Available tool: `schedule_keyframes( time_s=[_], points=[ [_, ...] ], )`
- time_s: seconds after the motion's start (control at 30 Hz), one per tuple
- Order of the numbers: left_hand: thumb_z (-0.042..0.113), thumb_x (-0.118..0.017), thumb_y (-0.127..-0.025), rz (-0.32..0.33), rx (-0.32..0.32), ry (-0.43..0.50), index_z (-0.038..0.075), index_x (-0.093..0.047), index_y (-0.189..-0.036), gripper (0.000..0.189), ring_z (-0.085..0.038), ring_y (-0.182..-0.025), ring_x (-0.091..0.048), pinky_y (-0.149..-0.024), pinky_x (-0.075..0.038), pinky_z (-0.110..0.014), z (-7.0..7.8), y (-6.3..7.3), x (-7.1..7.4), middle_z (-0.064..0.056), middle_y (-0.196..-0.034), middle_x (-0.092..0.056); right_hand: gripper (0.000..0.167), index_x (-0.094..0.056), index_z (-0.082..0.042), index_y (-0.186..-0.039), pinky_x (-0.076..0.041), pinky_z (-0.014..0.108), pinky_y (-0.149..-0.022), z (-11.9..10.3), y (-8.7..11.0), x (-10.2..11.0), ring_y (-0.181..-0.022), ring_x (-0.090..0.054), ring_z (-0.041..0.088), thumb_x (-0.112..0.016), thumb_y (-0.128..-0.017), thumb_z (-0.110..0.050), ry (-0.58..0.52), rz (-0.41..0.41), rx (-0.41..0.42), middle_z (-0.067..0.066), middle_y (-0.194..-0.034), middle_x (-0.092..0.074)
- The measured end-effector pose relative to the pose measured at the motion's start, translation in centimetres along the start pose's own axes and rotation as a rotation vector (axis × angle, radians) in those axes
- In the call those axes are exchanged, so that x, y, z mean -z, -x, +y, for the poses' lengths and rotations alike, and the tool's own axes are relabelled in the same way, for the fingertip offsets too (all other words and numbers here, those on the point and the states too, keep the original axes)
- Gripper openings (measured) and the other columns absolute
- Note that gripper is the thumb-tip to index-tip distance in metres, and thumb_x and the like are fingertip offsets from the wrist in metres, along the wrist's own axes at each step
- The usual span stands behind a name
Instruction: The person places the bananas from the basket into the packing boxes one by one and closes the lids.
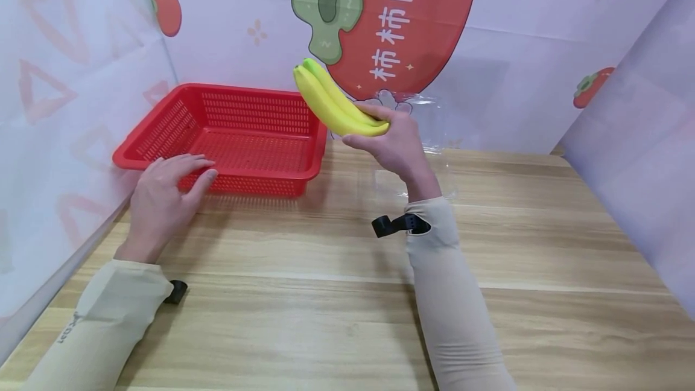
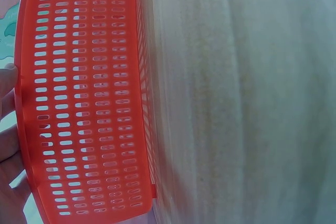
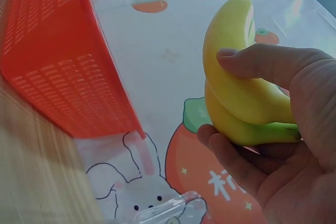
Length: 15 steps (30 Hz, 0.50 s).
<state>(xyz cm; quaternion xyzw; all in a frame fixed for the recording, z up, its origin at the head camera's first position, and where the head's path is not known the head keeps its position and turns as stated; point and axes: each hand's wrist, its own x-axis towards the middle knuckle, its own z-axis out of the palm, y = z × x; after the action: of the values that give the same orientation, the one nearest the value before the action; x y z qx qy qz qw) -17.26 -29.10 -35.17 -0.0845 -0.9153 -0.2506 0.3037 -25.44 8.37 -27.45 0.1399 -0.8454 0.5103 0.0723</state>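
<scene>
Right hand: fingers and thumb grasp a bunch of bananas; the right wrist view shows the thumb pressed on the side of one banana and the other fingers curled beneath the bunch.
Bananas: yellow with touches of green, at least two side by side, held up clear of the bench; in the head view they slant up and to the left from the hand, their far tips near the right end of the red basket.
Left hand: fingers released, loosely bent, at the near rim of the basket toward its left end, thumb apart from the rest; whether they touch the rim is hard to tell.
Red basket: rectangular plastic with slotted walls and flared rim, upright at the back left of the bench.
Clear plastic item: behind the right wrist, toward the back; its exact shape is hard to make out.
Bench: pale wood grain running side to side.
Sleeves: beige on both arms, a black device at the right wrist and another at the left.
Backdrop: white sheet printed with persimmons, the largest bearing white Chinese characters.
</scene>
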Motion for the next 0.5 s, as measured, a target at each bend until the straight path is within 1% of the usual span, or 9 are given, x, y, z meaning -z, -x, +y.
schedule_keyframes(
  time_s=[0.17,0.37,0.5],
  points=[
    [0.025,-0.076,-0.098,0.005,-0.009,-0.005,0.007,-0.076,-0.127,0.034,-0.045,-0.128,-0.066,-0.121,-0.042,-0.063,0.1,0.0,0.1,-0.021,-0.132,-0.074,0.061,-0.069,-0.026,-0.142,-0.060,0.031,-0.080,0.4,0.1,0.5,-0.109,-0.060,0.023,-0.090,-0.085,-0.029,-0.010,0.016,-0.003,0.004,-0.127,-0.065],
    [0.027,-0.075,-0.099,-0.004,0.010,0.005,0.008,-0.076,-0.128,0.035,-0.047,-0.130,-0.064,-0.126,-0.038,-0.062,0.1,0.0,0.1,-0.022,-0.134,-0.073,0.062,-0.068,-0.026,-0.144,-0.060,0.030,-0.081,0.9,0.3,1.2,-0.111,-0.059,0.023,-0.090,-0.086,-0.031,-0.011,0.038,-0.016,0.004,-0.128,-0.063],
    [0.027,-0.075,-0.099,-0.007,0.012,0.004,0.008,-0.075,-0.129,0.035,-0.047,-0.130,-0.064,-0.126,-0.038,-0.061,0.1,0.0,0.1,-0.022,-0.134,-0.073,0.061,-0.068,-0.028,-0.144,-0.061,0.029,-0.081,1.0,0.4,1.7,-0.110,-0.060,0.023,-0.089,-0.086,-0.032,-0.023,0.045,-0.020,0.004,-0.129,-0.063]
  ],
)
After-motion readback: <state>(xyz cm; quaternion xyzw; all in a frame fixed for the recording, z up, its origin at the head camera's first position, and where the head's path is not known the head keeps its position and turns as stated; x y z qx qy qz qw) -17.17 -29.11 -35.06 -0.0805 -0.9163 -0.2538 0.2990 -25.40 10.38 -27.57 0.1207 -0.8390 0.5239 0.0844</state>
